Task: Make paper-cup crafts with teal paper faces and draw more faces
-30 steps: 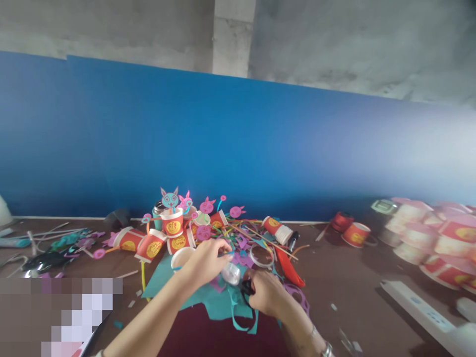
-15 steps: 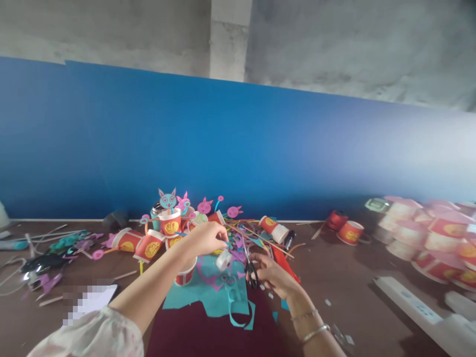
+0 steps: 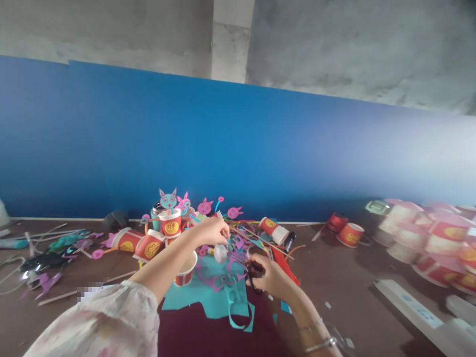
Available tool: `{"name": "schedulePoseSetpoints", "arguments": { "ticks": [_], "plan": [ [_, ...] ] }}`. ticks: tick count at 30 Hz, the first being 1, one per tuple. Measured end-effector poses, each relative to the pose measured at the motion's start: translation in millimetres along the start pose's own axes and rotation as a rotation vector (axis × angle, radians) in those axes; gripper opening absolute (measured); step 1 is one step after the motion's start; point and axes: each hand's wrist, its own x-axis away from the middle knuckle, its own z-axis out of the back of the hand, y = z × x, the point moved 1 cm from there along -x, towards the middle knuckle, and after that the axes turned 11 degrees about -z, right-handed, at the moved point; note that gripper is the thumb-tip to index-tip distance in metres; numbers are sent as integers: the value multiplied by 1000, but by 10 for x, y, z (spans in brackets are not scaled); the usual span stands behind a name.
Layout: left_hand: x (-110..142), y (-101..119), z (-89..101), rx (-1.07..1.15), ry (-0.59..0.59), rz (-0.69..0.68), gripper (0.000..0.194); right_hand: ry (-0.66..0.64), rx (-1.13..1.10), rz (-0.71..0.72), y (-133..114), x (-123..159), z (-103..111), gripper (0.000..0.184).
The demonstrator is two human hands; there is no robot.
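My left hand (image 3: 214, 232) is closed in a pinch above the middle of the heap. A small blue bit shows at its fingertips, too small to name. In my right hand (image 3: 268, 273) is a pair of black-handled scissors (image 3: 254, 281), blades pointing up and left towards the left hand. Between the hands sits a whitish roll (image 3: 220, 253), perhaps tape, beside purple paper scraps (image 3: 238, 248). Below it lies cut teal paper (image 3: 208, 297) on a dark red sheet (image 3: 211, 337). A red-and-white paper cup (image 3: 186, 270) stands under my left forearm.
Several cups with paper animal faces (image 3: 168, 199) stand or lie at the back left. Stacked cups (image 3: 442, 233) and a white power strip (image 3: 407, 300) are on the right. Glasses (image 3: 37, 265) lie far left. A red lantern-like can (image 3: 337, 221) is near the blue partition (image 3: 238, 148).
My left hand has risen slightly, its sleeve coming further into view. My right hand has turned, bringing the scissors' blades round to the left.
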Motion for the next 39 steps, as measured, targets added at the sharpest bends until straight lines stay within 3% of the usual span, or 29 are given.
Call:
{"name": "schedulePoseSetpoints", "arguments": {
  "ticks": [6,17,27,39],
  "plan": [
    [-46,80,-87,-38,-64,-38,17,133,233,90,-163,18,-17,40],
    [-93,238,-79,-89,-91,-53,15,112,280,-6,-153,25,28,27],
    [-136,247,-95,-104,-86,-87,16,118,287,30,-184,48,22,23],
    [-165,189,-102,-30,53,-121,15,168,372,-43,-216,60,37,20]
  ]
}}
